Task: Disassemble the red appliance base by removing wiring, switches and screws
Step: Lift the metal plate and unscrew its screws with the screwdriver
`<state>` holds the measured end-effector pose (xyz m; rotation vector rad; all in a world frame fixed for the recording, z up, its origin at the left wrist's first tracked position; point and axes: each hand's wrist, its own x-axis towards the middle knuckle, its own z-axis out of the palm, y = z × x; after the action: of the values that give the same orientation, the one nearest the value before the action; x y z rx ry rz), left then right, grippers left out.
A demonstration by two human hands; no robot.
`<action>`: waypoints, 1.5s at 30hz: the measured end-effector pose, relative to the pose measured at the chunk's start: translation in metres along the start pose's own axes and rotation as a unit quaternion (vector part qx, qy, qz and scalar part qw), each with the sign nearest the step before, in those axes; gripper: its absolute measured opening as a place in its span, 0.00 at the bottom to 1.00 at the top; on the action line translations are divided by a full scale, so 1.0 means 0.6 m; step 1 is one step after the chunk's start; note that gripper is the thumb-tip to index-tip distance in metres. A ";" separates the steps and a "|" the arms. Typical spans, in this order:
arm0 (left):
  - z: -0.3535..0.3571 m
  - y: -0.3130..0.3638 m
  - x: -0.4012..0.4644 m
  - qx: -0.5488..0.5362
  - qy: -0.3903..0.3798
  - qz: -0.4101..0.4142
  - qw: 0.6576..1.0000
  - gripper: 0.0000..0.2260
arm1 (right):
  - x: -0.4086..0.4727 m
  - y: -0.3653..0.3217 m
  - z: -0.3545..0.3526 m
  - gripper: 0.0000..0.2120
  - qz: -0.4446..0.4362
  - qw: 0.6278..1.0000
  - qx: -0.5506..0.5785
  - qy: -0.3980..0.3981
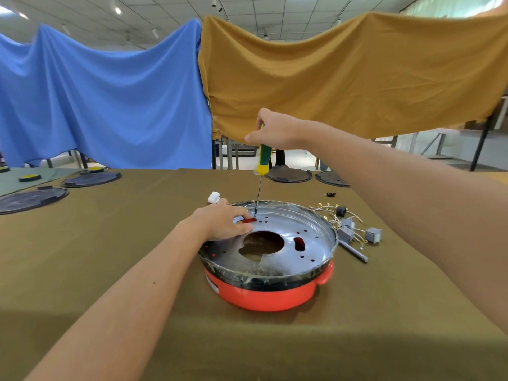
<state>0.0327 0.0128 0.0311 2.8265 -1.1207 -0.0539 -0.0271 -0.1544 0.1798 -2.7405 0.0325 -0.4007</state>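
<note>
The red appliance base (264, 294) sat open side up on the olive tablecloth (110, 270), just right of centre, its silver metal plate (308, 243) facing the camera. The right hand (275, 130) was closed around the top of a green-and-yellow screwdriver (263, 158), whose shaft stood nearly vertical with its tip (255, 214) resting at about 11 o'clock on the plate, beside a red slot (249, 220). Whether the tip was seated in a screw head was too small to tell. The left hand (222, 222) lay on the plate at about 10 o'clock, fingers spread and pressing down, holding nothing.

Removed wiring (334, 213) and grey switches (357, 232) lay in a loose heap on the cloth at 2 to 3 o'clock from the base, with a grey bar (354, 251) just beside the rim. A white connector (214, 197) lay at 11 o'clock, just behind the left hand. Dark round covers (90, 179) rested well apart at the far edges of the table.

The wiring and switches appeared to be out already, so screw removal was probably the step in hand. To do it well, the driver should stay square to the plate under firm downward pressure, so the tip does not cam out, while the left hand pins the base against rotation and stays clear of the tip.
</note>
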 end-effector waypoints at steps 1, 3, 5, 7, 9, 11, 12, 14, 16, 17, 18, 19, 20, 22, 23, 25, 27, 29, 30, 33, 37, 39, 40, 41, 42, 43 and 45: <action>0.000 0.000 0.000 -0.002 0.000 -0.001 1.000 0.20 | 0.001 0.000 0.002 0.18 -0.006 0.998 -0.058 0.016; 0.000 0.000 0.001 -0.001 0.002 -0.002 1.000 0.20 | 0.003 -0.001 0.004 0.18 -0.018 0.994 -0.103 0.034; 0.001 0.001 0.000 0.003 0.002 -0.003 1.000 0.20 | 0.005 0.000 0.005 0.14 -0.028 0.997 -0.075 0.018; 0.001 0.001 0.000 0.005 0.000 -0.004 1.000 0.20 | 0.002 -0.002 0.003 0.12 -0.032 0.999 -0.007 -0.010; 0.000 0.001 0.000 0.004 0.001 -0.005 1.000 0.21 | -0.004 -0.006 0.000 0.14 -0.030 0.998 0.058 -0.027; 0.000 0.000 0.000 0.004 0.001 -0.005 1.000 0.21 | -0.008 -0.009 -0.002 0.18 -0.022 0.997 0.074 -0.019; 0.000 0.000 0.000 0.005 0.001 -0.004 1.000 0.21 | -0.009 -0.010 -0.002 0.18 -0.019 0.997 0.071 -0.014; 0.001 0.000 0.001 0.005 0.000 -0.003 1.000 0.21 | -0.008 -0.009 0.000 0.15 -0.019 0.998 0.066 -0.015; 0.002 -0.002 0.003 0.004 0.000 -0.001 1.000 0.21 | -0.004 -0.009 0.001 0.11 -0.020 0.999 0.040 -0.011; 0.002 -0.003 0.003 0.002 0.000 -0.001 1.000 0.21 | -0.002 -0.009 0.002 0.13 -0.024 1.000 -0.001 -0.001; 0.002 -0.004 0.004 0.001 0.001 0.000 1.000 0.21 | 0.001 -0.008 0.003 0.16 -0.027 0.999 -0.044 0.013; 0.003 -0.005 0.005 0.000 0.002 0.001 1.000 0.21 | 0.003 -0.007 0.005 0.17 -0.028 0.997 -0.071 0.027; 0.003 -0.005 0.005 -0.001 0.003 0.002 1.000 0.21 | 0.006 -0.005 0.007 0.16 -0.030 0.995 -0.082 0.038; 0.003 -0.006 0.005 -0.002 0.005 0.005 1.000 0.20 | 0.008 0.000 0.012 0.11 -0.030 0.997 -0.062 0.044; 0.002 -0.006 0.006 -0.001 0.005 0.006 1.000 0.20 | 0.008 0.002 0.012 0.09 -0.031 0.998 -0.029 0.045; 0.002 -0.005 0.006 -0.001 0.002 0.006 1.000 0.20 | 0.005 0.002 0.006 0.11 -0.040 0.997 0.044 0.044; 0.002 -0.004 0.005 -0.001 0.002 0.006 1.000 0.20 | -0.001 0.000 -0.002 0.17 -0.044 0.994 0.100 0.029; 0.001 -0.003 0.004 0.000 0.002 0.006 1.000 0.20 | -0.005 -0.001 -0.002 0.17 -0.038 0.993 0.107 0.018; 0.001 -0.002 0.003 0.000 0.001 0.007 1.000 0.20 | -0.005 -0.001 -0.001 0.16 -0.037 0.996 0.083 0.014; 0.000 -0.001 0.001 -0.002 0.001 0.009 1.000 0.21 | -0.001 -0.003 0.002 0.15 -0.046 0.997 -0.060 0.019; -0.001 0.000 0.000 0.003 0.004 0.007 1.000 0.21 | 0.002 0.002 0.002 0.13 -0.047 0.991 -0.119 0.024; -0.001 0.001 0.000 0.004 0.002 0.005 1.000 0.21 | -0.001 0.005 0.001 0.11 -0.055 0.997 -0.056 0.015; -0.001 0.001 -0.001 0.003 0.001 0.003 1.000 0.21 | -0.004 0.004 0.000 0.12 -0.062 0.998 -0.013 0.014; -0.001 0.001 -0.001 0.003 0.002 0.003 1.000 0.22 | -0.008 0.002 -0.002 0.14 -0.066 0.997 0.033 0.013; -0.001 0.001 0.000 0.004 0.003 0.003 1.000 0.22 | -0.011 0.000 -0.005 0.17 -0.067 0.995 0.072 0.010; -0.001 0.000 0.000 0.006 0.003 0.003 1.000 0.22 | -0.014 -0.002 -0.006 0.19 -0.063 0.994 0.093 0.005; 0.000 0.000 0.000 0.007 0.002 0.002 1.000 0.22 | -0.015 -0.005 -0.002 0.18 -0.060 0.995 0.080 0.002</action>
<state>0.0326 0.0128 0.0312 2.8350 -1.1305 -0.0389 -0.0365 -0.1516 0.1796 -2.5903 -0.1564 -0.4214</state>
